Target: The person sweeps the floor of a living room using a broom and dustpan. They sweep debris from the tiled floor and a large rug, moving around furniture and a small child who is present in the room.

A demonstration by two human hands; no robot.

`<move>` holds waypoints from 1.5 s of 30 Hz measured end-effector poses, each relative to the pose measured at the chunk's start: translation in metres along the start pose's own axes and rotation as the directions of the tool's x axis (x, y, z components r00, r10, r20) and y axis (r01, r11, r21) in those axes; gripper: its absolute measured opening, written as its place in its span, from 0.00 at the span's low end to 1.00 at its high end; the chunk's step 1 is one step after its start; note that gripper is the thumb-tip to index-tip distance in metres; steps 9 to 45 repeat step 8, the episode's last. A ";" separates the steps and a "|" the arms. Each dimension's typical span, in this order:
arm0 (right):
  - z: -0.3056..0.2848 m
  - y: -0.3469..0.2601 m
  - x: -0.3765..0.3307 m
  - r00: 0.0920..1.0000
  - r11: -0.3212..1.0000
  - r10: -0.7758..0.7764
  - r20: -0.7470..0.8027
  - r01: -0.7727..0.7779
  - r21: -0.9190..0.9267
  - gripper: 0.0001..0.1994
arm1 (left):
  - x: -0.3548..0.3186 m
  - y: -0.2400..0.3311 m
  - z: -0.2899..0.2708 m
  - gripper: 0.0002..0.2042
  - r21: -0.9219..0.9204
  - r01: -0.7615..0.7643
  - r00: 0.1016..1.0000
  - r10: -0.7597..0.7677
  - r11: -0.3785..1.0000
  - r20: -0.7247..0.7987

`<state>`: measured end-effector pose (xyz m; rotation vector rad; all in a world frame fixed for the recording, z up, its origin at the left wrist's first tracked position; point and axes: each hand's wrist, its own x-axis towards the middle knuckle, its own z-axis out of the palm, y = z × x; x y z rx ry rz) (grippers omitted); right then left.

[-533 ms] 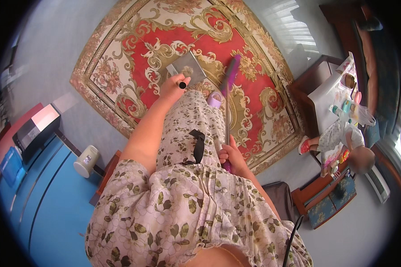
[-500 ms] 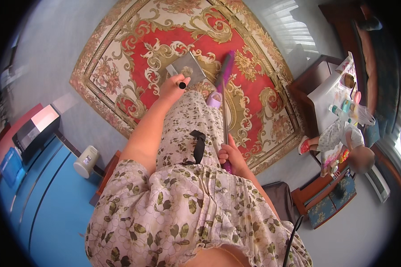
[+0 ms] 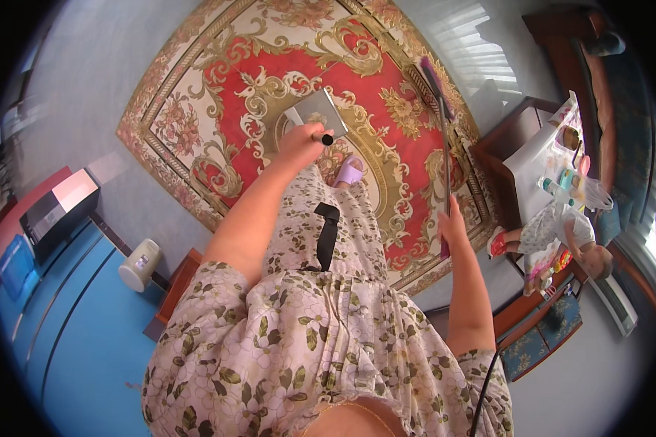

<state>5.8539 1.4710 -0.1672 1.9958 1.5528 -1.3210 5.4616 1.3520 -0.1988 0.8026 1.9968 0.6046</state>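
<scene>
My left hand (image 3: 301, 143) is closed round the upright handle of a long-handled dustpan; the handle's black end pokes out of the fist. Below it, the grey pan (image 3: 331, 111) stands over the patterned rug, partly covered by the hand. Something brownish shows on the pan, too blurred to name. Off to the right, my right hand (image 3: 454, 227) grips the long thin stick of a broom (image 3: 446, 156). Its purple head (image 3: 436, 86) is at the rug's far right border, blurred by motion. A lilac slipper (image 3: 350, 172) on my foot shows near the pan.
The red and gold rug (image 3: 270, 65) lies on a grey floor. To the right, a child (image 3: 547, 229) stands beside a table (image 3: 525, 173) holding bottles and bags. At left are a blue surface (image 3: 87, 320), a pale jug (image 3: 141, 265) and a dark box (image 3: 60, 207).
The broom and my right hand have swung right, away from my body, to the rug's right border. My left hand has shifted slightly right with the dustpan handle. The child's head has moved a little.
</scene>
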 end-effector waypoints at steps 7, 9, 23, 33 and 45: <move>0.087 -0.006 -0.051 0.934 0.961 0.017 0.357 0.083 -0.263 0.38 | 0.013 -0.003 0.028 0.18 0.030 -0.031 0.999 0.032 0.999 -0.041; 0.083 -0.006 -0.051 0.935 0.960 0.018 0.353 0.083 -0.268 0.38 | 0.013 -0.007 0.031 0.18 0.045 -0.029 0.998 0.031 0.999 -0.056; 0.083 -0.006 -0.051 0.935 0.960 0.018 0.353 0.083 -0.268 0.38 | 0.013 -0.007 0.031 0.18 0.045 -0.029 0.998 0.031 0.999 -0.056; 0.083 -0.006 -0.051 0.935 0.960 0.018 0.353 0.083 -0.268 0.38 | 0.013 -0.007 0.031 0.18 0.045 -0.029 0.998 0.031 0.999 -0.056; 0.083 -0.006 -0.051 0.935 0.960 0.018 0.353 0.083 -0.268 0.38 | 0.013 -0.007 0.031 0.18 0.045 -0.029 0.998 0.031 0.999 -0.056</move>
